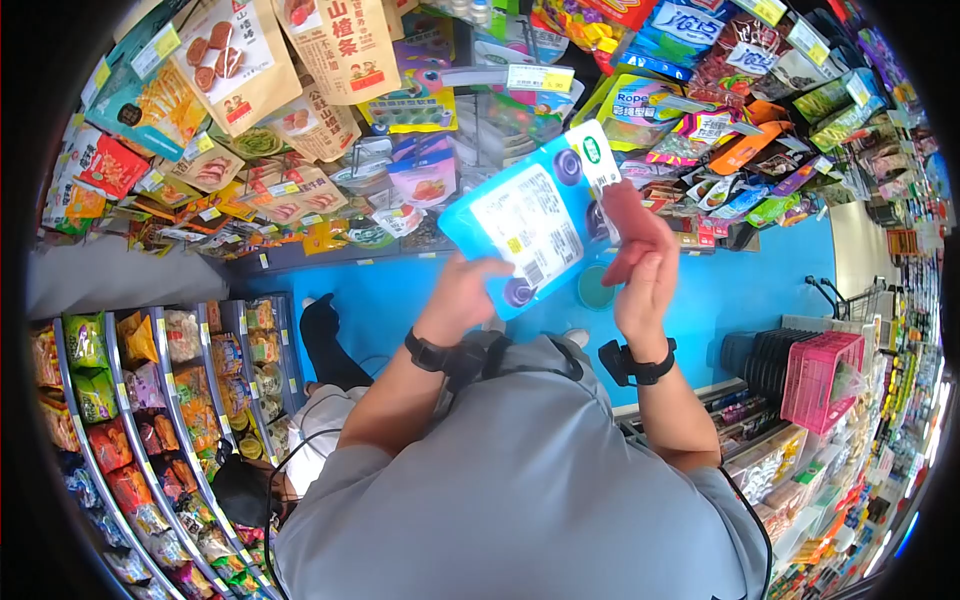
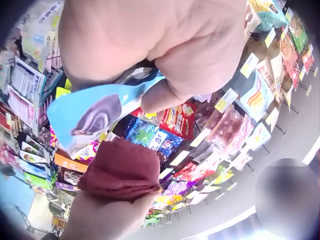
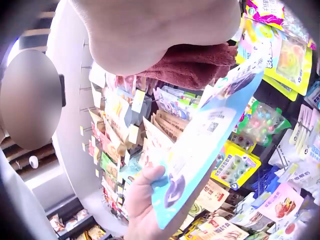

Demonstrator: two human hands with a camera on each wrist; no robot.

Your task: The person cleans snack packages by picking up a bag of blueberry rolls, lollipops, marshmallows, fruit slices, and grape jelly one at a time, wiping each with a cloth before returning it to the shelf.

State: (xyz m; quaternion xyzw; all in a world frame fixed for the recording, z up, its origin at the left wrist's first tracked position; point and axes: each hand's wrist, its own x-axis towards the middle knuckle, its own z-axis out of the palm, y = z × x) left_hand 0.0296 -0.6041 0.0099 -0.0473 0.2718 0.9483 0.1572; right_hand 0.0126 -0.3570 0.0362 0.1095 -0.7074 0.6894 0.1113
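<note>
A blue and white snack pouch point(image 1: 535, 225) with dark berry pictures and a printed label is tilted in front of the person's chest. The left hand point(image 1: 462, 295) pinches it by its lower left edge, thumb lying on the label side. In the right hand point(image 1: 647, 285) is a folded dark red cloth point(image 1: 640, 222), held close by the pouch's right edge. The right wrist view shows the cloth point(image 3: 192, 67) right at the pouch's upper end, with the left hand point(image 3: 145, 202) gripping the lower end. The left wrist view shows the cloth point(image 2: 122, 167) below the pouch point(image 2: 95, 112).
Hanging snack bags, among them brown paper pouches point(image 1: 345, 50), fill the rack ahead. Shelves of packaged snacks point(image 1: 130, 440) stand at the left. A pink basket point(image 1: 822, 380) sits at the right near black baskets. Another person's dark-clad leg point(image 1: 325, 340) shows on the left over the blue floor point(image 1: 420, 290).
</note>
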